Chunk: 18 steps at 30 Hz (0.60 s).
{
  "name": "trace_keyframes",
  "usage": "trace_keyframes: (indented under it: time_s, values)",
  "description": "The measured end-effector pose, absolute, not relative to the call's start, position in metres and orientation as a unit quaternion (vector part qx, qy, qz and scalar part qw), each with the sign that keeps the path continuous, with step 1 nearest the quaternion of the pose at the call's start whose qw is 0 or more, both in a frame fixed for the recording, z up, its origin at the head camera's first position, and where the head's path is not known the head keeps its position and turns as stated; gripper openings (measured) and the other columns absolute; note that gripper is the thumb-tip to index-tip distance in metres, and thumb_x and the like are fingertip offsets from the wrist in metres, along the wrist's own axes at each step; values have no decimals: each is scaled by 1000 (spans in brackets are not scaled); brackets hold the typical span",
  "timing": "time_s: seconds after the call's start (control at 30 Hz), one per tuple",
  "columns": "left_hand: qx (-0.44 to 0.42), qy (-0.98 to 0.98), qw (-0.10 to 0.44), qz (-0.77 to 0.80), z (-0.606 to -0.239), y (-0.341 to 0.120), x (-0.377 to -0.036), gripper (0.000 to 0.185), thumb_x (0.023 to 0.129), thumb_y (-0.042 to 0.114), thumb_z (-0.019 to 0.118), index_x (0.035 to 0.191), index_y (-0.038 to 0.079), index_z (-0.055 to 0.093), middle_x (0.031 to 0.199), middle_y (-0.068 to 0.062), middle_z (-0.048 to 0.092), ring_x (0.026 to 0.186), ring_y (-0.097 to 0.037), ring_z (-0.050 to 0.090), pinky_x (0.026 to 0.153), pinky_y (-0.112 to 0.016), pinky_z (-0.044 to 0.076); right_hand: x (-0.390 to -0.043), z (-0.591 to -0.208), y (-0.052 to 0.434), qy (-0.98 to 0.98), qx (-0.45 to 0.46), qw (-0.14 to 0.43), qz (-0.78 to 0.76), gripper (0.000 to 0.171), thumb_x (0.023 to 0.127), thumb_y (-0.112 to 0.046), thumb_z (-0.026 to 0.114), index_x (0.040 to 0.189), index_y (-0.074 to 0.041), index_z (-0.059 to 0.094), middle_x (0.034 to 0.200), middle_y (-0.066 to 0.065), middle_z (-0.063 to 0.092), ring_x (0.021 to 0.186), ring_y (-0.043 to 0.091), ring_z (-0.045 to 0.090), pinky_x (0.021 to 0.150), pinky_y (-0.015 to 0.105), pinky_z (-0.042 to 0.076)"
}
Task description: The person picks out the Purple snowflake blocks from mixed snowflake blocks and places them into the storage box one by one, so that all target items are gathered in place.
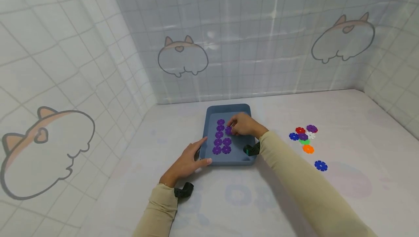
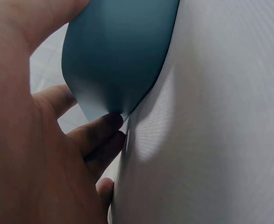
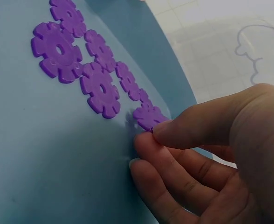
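A blue-grey tray (image 1: 243, 160) lies on the table with purple notched plastic discs (image 1: 218, 134) set flat in it, in a longer left column and a shorter right one. My right hand (image 1: 243, 124) is over the tray and pinches a purple disc (image 3: 148, 117) between thumb and fingertips, at the far end of the shorter column. In the right wrist view this disc is tilted, close to the tray floor. My left hand (image 1: 186, 160) holds the tray's near left corner, thumb at the front rim and fingers along the left side; the left wrist view shows fingertips against the outer wall (image 2: 113, 51).
Right of the tray lies a loose cluster of notched discs, including a red disc (image 1: 300, 130), a green disc (image 1: 304, 142) and an orange disc (image 1: 308, 149). One blue disc (image 1: 321, 165) lies apart, nearer me. Tile-patterned walls (image 1: 235, 66) enclose the white tabletop (image 1: 140, 149).
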<state>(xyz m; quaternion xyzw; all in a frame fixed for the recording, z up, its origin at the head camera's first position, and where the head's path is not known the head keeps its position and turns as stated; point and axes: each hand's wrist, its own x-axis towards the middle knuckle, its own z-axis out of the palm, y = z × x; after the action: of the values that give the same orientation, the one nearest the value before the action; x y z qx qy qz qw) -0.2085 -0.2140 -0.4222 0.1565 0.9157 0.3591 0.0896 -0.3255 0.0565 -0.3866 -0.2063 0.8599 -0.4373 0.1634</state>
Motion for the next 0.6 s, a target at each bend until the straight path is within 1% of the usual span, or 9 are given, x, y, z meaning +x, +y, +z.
trace_keyframes:
  time_s: [0.1, 0.23, 0.43, 0.6]
  values:
    - [155, 916, 90, 358, -421, -214, -209, 86, 92, 56, 65, 162, 28, 23, 164, -7, 24, 151, -37, 11, 118, -62, 8, -327, -389, 54, 860, -203, 168, -436, 35, 86, 4, 67, 120, 2, 70, 109, 16, 69, 82, 20, 69, 72, 33, 58]
    - [155, 916, 89, 359, -421, -214, -209, 86, 92, 56, 65, 162, 28, 23, 164, -7, 24, 151, -37, 12, 117, -63, 10, -326, -389, 52, 863, -201, 170, -431, 33, 87, 4, 66, 120, 3, 70, 105, 14, 69, 84, 20, 68, 72, 33, 58]
    - [156, 915, 90, 361, -421, -214, -207, 86, 92, 55, 65, 162, 29, 23, 164, -7, 24, 151, -36, 12, 118, -62, 10, -325, -387, 51, 866, -202, 170, -424, 32, 87, 3, 66, 119, 4, 70, 101, 12, 70, 82, 20, 68, 72, 33, 58]
    - [158, 914, 91, 361, -419, -214, -207, 86, 92, 55, 66, 162, 28, 22, 164, -6, 24, 151, -35, 12, 118, -61, 9, -325, -387, 50, 870, -200, 173, -416, 31, 88, 2, 67, 118, 2, 71, 103, 13, 71, 81, 19, 68, 71, 32, 58]
